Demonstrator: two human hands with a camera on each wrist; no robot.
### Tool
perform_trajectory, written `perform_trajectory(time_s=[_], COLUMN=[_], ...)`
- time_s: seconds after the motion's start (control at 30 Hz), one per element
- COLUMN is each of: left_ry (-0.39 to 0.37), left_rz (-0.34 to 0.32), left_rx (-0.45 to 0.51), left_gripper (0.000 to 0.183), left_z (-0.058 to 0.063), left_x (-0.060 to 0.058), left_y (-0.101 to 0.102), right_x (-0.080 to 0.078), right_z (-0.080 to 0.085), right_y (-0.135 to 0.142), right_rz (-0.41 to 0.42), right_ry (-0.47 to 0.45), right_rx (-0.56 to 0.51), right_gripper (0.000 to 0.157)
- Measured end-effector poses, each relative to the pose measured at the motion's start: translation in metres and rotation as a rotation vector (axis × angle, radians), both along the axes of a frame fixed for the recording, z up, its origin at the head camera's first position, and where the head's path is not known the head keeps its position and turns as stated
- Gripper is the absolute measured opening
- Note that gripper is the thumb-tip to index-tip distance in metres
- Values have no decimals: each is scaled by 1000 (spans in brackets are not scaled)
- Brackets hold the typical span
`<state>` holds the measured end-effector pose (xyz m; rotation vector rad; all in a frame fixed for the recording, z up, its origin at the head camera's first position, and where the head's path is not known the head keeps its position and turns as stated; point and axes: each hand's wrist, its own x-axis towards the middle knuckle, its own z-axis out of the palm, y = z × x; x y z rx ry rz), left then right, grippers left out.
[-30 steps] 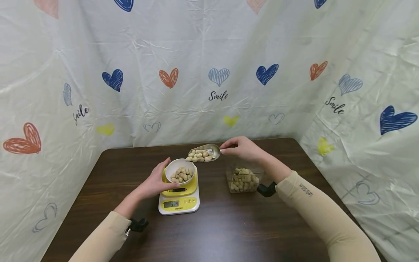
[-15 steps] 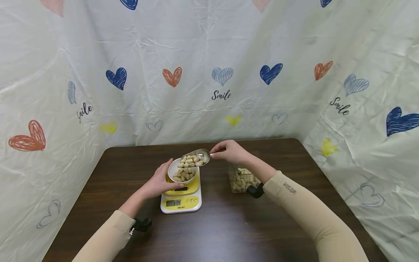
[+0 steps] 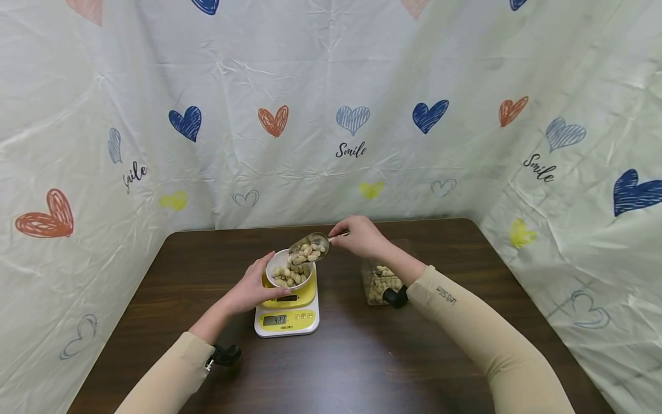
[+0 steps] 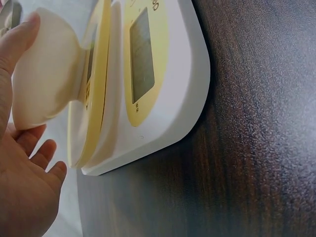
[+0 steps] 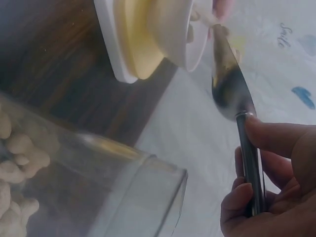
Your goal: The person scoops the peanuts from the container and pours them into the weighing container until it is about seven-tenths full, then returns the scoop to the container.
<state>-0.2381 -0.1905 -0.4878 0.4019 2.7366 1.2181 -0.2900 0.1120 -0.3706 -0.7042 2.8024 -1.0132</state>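
A metal scoop [image 3: 322, 240] with peanuts in it tilts over the right side of a white bowl [image 3: 273, 264], which also has peanuts inside. My right hand [image 3: 358, 236] grips the scoop's handle, its thumb along the top in the right wrist view. The bowl stands on a yellow and white kitchen scale [image 3: 309, 329]. My left hand [image 3: 251, 291] holds the bowl from the left, thumb at the near side and fingers round the far side. In the left wrist view the bowl's outer wall [image 4: 44, 69] hides its contents.
Right of the scale stands a clear plastic box [image 5: 148, 190] with peanuts [image 5: 17, 158], partly under my right forearm. All stand on a dark wooden table [image 3: 351, 368]. A white curtain [image 3: 310, 190] printed with hearts hangs behind and along the sides.
My right hand has brought the scoop left over the bowl and tipped it. Peanuts have slid into the bowl, and the scale's reading has changed. My left hand stays at the bowl.
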Motion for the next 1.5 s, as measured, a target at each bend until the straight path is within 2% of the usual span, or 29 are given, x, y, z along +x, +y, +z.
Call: perform_trajectory(time_s=[0.57, 1.27, 1.5], left_ry=[-2, -8, -14], left_rz=[-1, 14, 12], left_rx=[-1, 0, 3], left_gripper=[113, 112, 111], left_z=[-2, 1, 1], left_x=[0, 1, 1], left_y=[0, 1, 2], right_x=[0, -2, 2], right_z=[7, 14, 17], right_y=[4, 20, 25], right_rz=[-40, -27, -34], right_ry=[120, 150, 125], right_rx=[84, 49, 26], right_gripper=[14, 15, 15])
